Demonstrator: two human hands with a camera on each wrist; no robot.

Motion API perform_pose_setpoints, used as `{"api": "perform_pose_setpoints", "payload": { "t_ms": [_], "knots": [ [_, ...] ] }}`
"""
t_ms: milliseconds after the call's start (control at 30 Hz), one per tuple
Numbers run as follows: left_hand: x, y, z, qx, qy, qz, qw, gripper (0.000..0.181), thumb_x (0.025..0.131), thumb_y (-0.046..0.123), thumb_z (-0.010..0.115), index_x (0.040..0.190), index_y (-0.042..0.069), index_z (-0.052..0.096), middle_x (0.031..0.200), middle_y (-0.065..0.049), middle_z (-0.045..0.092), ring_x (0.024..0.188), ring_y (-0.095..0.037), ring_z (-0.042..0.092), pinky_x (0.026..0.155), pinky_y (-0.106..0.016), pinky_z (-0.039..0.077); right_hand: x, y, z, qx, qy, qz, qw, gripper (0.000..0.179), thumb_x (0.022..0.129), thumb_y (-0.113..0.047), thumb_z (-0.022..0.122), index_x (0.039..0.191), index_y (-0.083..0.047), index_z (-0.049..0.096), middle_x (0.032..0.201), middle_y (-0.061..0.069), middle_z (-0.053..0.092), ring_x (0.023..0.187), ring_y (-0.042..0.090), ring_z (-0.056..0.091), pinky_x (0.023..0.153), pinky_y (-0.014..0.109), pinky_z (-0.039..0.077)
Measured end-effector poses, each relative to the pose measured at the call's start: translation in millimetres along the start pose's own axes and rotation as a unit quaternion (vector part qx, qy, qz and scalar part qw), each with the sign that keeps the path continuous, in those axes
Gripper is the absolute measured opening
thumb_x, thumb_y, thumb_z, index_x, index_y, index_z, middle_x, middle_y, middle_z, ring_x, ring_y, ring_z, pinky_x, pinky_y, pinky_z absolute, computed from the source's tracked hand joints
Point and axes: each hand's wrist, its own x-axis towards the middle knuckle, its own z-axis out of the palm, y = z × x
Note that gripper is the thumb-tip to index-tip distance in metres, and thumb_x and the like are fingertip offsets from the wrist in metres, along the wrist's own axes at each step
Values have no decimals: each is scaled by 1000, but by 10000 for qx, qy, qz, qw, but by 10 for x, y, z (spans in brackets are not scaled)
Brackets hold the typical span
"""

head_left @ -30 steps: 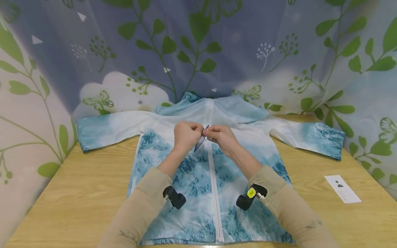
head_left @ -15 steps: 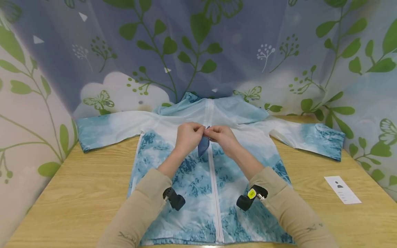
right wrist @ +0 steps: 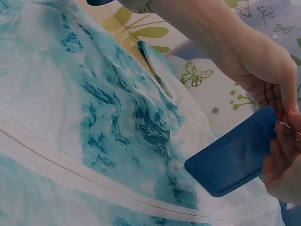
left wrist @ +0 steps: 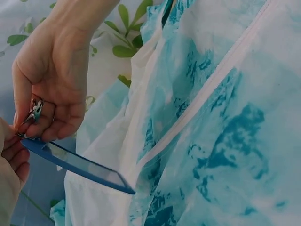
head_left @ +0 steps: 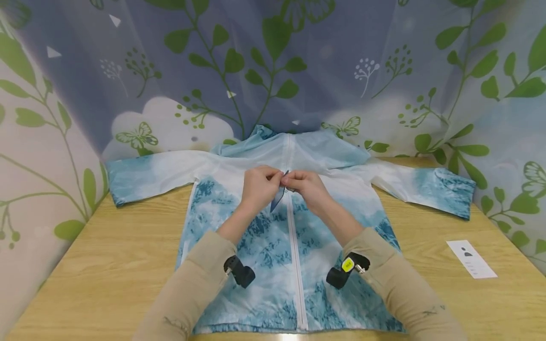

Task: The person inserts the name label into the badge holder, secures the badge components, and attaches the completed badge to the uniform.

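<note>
A blue badge holder point(right wrist: 235, 150) with a clear window hangs tilted over the chest of a blue-and-white zip jacket point(head_left: 268, 237). My left hand point(head_left: 261, 186) pinches it at its upper end, fingertips against those of my right hand point(head_left: 308, 187). In the left wrist view, a small metal clip point(left wrist: 35, 110) sits between the thumb and fingers of my right hand point(left wrist: 56, 84). My left hand point(left wrist: 9, 174) shows only in part there, at the left edge. The join between clip and holder is partly hidden by fingertips.
The jacket lies spread face up, sleeves out to both sides, on a wooden table point(head_left: 106, 265). A white card point(head_left: 471, 259) with a person icon lies to its right. Leaf-patterned curtains point(head_left: 324, 71) enclose the back and sides.
The badge holder swings between the hands: edge-on first, then with its flat side toward the head camera, now edge-on again. Both hands stay almost in place, with small finger movements.
</note>
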Motion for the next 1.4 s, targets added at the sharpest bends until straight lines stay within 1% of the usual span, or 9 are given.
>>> {"api": "perform_pose_setpoints", "payload": {
  "t_ms": [133, 233, 400, 633, 833, 933, 1100, 1200, 1400],
  "knots": [
    [19, 23, 2, -172, 64, -72, 9998, 18, 89, 8, 59, 86, 2, 75, 81, -11, 69, 69, -21, 62, 60, -30, 50, -3, 19, 24, 127, 163, -191, 9996, 26, 92, -5, 55, 69, -13, 64, 78, -3, 63, 79, 15, 55, 75, 28, 44],
    [24, 32, 14, -218, 71, -176, 9996, 18, 89, 7, 59, 84, 2, 75, 78, -11, 69, 64, -20, 62, 58, -30, 50, -8, 42, 28, 287, 185, -272, 9990, 28, 92, -2, 54, 68, -12, 64, 78, -2, 63, 77, 14, 54, 71, 26, 43],
    [22, 44, 26, -331, 77, -638, 9974, 18, 89, 9, 59, 86, 3, 76, 78, -10, 70, 66, -19, 62, 60, -31, 50, -7, 69, 31, 519, 96, -363, 9979, 26, 92, 0, 52, 71, -10, 65, 80, -1, 64, 80, 12, 59, 77, 26, 45],
    [55, 56, -22, -775, 425, -1186, 9890, 18, 90, 13, 61, 89, 2, 75, 83, -12, 70, 66, -23, 62, 58, -31, 49, 23, 50, 46, 420, 22, -402, 9983, 24, 93, -3, 53, 73, -12, 65, 80, -1, 62, 81, 13, 57, 80, 31, 43],
    [73, 13, -57, -892, 328, -1323, 9866, 19, 89, 15, 61, 89, 3, 75, 85, -10, 70, 66, -20, 59, 55, -27, 44, 28, 22, 34, 285, -188, -275, 9990, 24, 94, -5, 52, 76, -12, 65, 83, -1, 63, 86, 16, 56, 77, 28, 42],
    [81, 8, -70, -934, 331, -1357, 9858, 19, 89, 16, 61, 89, 3, 75, 85, -10, 70, 65, -21, 57, 53, -27, 41, 20, 9, 26, 352, -241, -185, 9989, 25, 94, -6, 51, 77, -14, 66, 85, -2, 63, 88, 16, 56, 84, 34, 40],
    [83, 37, -91, -1062, 324, -1438, 9833, 19, 89, 16, 61, 91, 3, 75, 87, -11, 70, 77, -22, 62, 63, -31, 48, 5, -19, 25, 576, -200, -90, 9981, 22, 94, -7, 52, 78, -12, 66, 87, 0, 63, 90, 16, 56, 99, 49, 31],
    [76, 47, -95, -1107, 358, -1468, 9823, 19, 89, 16, 61, 90, 3, 75, 87, -11, 70, 80, -23, 62, 68, -34, 50, 10, -23, 24, 577, -187, -53, 9981, 21, 95, -12, 54, 78, -10, 66, 87, 2, 62, 91, 19, 55, 101, 49, 30],
    [64, 36, -89, -1063, 399, -1448, 9829, 20, 89, 16, 60, 89, 4, 75, 84, -11, 69, 77, -22, 62, 66, -34, 49, 38, 1, 8, -151, 36, 91, 9998, 25, 93, -26, 57, 76, -10, 66, 83, 2, 60, 93, 30, 49, 95, 45, 38]
  ]
}}
